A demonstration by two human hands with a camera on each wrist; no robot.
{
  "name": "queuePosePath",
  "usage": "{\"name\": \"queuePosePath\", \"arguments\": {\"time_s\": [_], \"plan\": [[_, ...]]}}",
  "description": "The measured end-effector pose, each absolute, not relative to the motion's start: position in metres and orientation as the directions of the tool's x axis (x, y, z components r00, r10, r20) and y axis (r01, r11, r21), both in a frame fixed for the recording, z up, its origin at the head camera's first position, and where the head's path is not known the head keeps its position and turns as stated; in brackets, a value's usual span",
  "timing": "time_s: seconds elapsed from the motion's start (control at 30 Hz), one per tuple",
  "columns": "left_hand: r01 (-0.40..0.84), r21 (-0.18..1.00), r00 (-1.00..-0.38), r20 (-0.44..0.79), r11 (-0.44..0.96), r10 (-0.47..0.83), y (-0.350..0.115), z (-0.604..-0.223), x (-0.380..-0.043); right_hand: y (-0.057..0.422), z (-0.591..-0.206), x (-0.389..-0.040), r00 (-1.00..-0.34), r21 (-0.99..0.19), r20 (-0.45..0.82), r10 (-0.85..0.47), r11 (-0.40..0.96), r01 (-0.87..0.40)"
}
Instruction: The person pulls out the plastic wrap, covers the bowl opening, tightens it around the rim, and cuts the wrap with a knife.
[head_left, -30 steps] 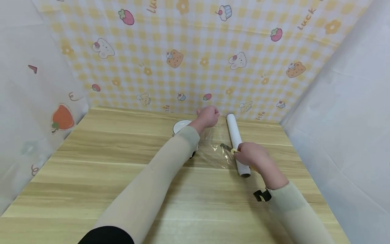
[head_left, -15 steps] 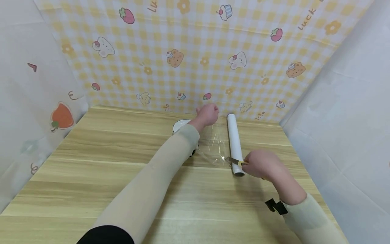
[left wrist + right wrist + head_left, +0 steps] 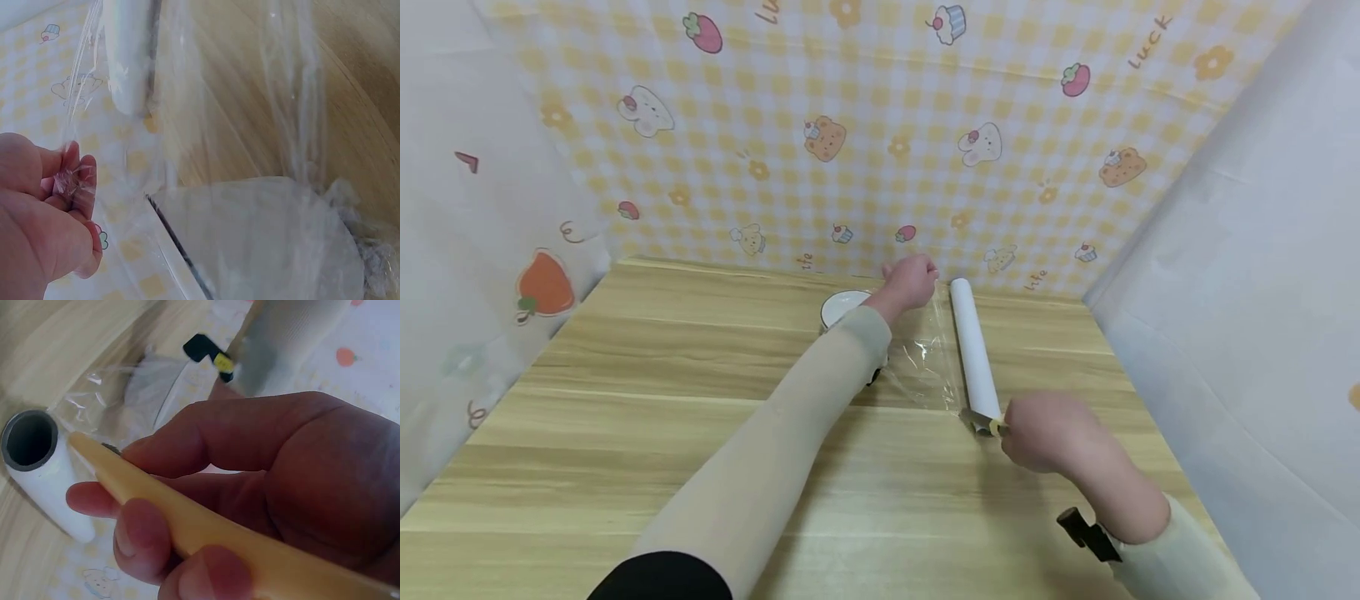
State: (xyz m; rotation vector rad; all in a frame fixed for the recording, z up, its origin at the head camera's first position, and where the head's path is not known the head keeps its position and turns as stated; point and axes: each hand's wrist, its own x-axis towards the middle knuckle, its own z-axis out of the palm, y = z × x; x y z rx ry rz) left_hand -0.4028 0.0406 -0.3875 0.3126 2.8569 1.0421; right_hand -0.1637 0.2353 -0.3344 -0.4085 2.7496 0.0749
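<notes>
Closest to the person is the right hand [image 3: 1048, 433], its grip wrapped around the yellow handle of a knife [image 3: 212, 525]. The blade points left across the near end of the white roll [image 3: 973, 354]; can't tell if they're touching. That roll lies lengthwise on the wooden table [image 3: 625, 467], hollow end toward the person. Just left of it there's a sheet of clear film [image 3: 921, 367], wrinkly and shiny. Further back the left hand [image 3: 912, 281] has its grip pinched on a bunched bit of that film. The dark-rimmed white bowl [image 3: 842, 307] sits beside the left forearm, partly hidden by it. Behind everything: a yellow checked backdrop [image 3: 865, 183].
</notes>
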Motion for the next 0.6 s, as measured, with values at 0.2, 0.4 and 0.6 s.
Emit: {"name": "queuePosePath", "arguments": {"time_s": [0.2,0.4,0.6], "plan": [[0.167,0.642,-0.976,0.002,0.748,0.216,0.038,-0.386,-0.405,0.238,-0.337,-0.151,-0.902,0.010,-0.338,-0.268,0.957,-0.288],[0.170,0.648,-0.976,0.004,0.743,0.220,0.037,-0.386,-0.405,0.242,-0.340,-0.140,-0.908,0.013,-0.318,-0.272,0.957,-0.291],[0.207,0.635,-0.967,0.017,0.745,0.254,0.032,-0.383,-0.399,0.247,-0.340,-0.137,-0.914,-0.010,-0.298,-0.275,0.958,-0.285]]}}
